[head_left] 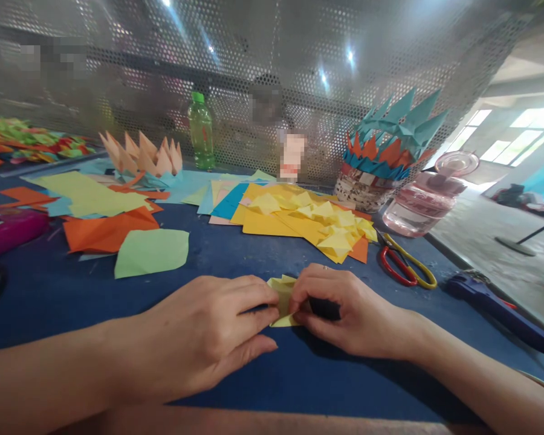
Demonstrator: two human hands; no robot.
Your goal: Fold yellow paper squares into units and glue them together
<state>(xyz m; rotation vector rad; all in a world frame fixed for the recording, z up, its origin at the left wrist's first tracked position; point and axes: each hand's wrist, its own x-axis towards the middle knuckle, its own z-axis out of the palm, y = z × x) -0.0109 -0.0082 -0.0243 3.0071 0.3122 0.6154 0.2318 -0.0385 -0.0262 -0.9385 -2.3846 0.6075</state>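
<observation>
A small piece of folded yellow paper (283, 299) lies on the blue tabletop between my hands. Fingertips of my left hand (213, 323) rest on its left edge, with the fingers stretched out and the thumb apart from the paper. My right hand (349, 305) pinches the right side of the paper between thumb and fingers, hiding that edge. Beyond it, several small folded yellow paper pieces (338, 232) lie on flat yellow sheets (272, 222). A pale green sheet (153, 252) is on the table past my left hand.
Scissors (405, 260) and a purple-handled tool (498, 305) lie at right. Behind them stand a pink water bottle (424, 202) and teal, orange and blue folded paper (381, 151). A green bottle (201, 133) and peach folded paper (140, 154) stand before a perforated metal panel (236, 60).
</observation>
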